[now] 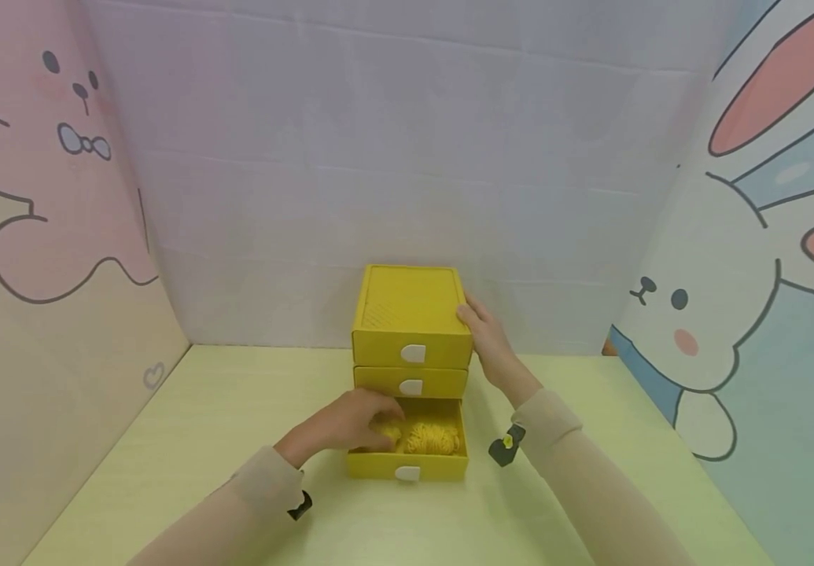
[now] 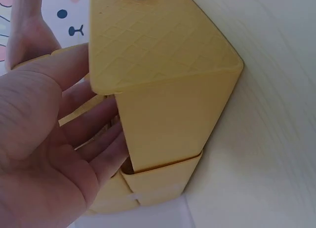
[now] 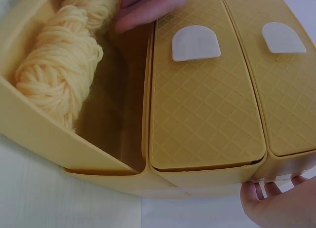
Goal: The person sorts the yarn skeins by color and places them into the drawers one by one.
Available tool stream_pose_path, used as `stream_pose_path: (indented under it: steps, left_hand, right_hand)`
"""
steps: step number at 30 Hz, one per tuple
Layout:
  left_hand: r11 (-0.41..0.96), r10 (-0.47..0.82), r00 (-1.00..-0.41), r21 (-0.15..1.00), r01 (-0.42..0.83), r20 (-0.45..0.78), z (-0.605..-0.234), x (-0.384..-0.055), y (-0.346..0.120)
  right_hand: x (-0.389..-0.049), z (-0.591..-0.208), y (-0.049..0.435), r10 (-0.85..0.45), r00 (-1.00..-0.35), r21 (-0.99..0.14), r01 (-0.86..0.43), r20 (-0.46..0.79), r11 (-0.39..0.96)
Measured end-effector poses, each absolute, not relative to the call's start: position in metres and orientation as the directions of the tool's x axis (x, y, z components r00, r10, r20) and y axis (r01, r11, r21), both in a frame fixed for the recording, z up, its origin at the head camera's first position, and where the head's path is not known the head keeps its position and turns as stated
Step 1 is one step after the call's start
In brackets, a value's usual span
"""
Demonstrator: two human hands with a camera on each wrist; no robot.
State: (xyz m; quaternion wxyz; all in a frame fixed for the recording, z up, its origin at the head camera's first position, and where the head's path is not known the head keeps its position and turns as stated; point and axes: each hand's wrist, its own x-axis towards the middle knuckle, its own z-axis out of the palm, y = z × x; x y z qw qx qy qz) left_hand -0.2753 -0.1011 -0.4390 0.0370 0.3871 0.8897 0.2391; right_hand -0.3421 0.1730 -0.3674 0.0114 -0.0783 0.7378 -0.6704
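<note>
A small yellow drawer cabinet (image 1: pixel 412 299) has three stacked drawers, and its bottom drawer (image 1: pixel 442 469) is pulled out. Inside lie two wound bundles of yellow yarn, a right one (image 1: pixel 432 439) and a left one (image 3: pixel 94 6) partly behind my left hand (image 1: pixel 357 424). That hand reaches over the drawer's left wall, its fingers (image 2: pixel 94 119) inside beside the left bundle and the thumb nearer the drawer front. My right hand (image 1: pixel 488 334) rests against the cabinet's right side, the thumb by the top edge. Its fingertips touch the side wall in the right wrist view.
Two upper drawers (image 1: pixel 410 383) are closed, each with a white tab handle (image 1: pixel 413 353). The cabinet stands on a pale table (image 1: pixel 258 393) before a white fabric wall (image 1: pixel 378 157). Side panels with a pink cartoon animal (image 1: pixel 60 196) and a white rabbit (image 1: pixel 704 306) flank the table.
</note>
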Motion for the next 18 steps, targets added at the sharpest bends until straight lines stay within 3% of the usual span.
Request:
stream_pose_path:
  steps: [9, 13, 18]
  left_hand:
    - [0.594, 0.643, -0.751, 0.519, 0.614, 0.153, -0.426, -0.264, -0.114]
    - [0.564, 0.622, -0.771, 0.606, 0.561, 0.135, -0.424, -0.255, -0.119]
    - [0.518, 0.634, -0.766, 0.677, 0.522, 0.106, -0.422, -0.243, -0.122]
  right_hand:
    - [-0.341, -0.366, 0.173, -0.136, -0.986, -0.991, -0.111, 0.099, 0.081]
    - [-0.341, -0.368, 0.173, -0.143, -0.984, -0.99, -0.117, 0.105, 0.078]
    - [-0.342, -0.368, 0.173, -0.134, -0.985, -0.99, -0.118, 0.107, 0.078]
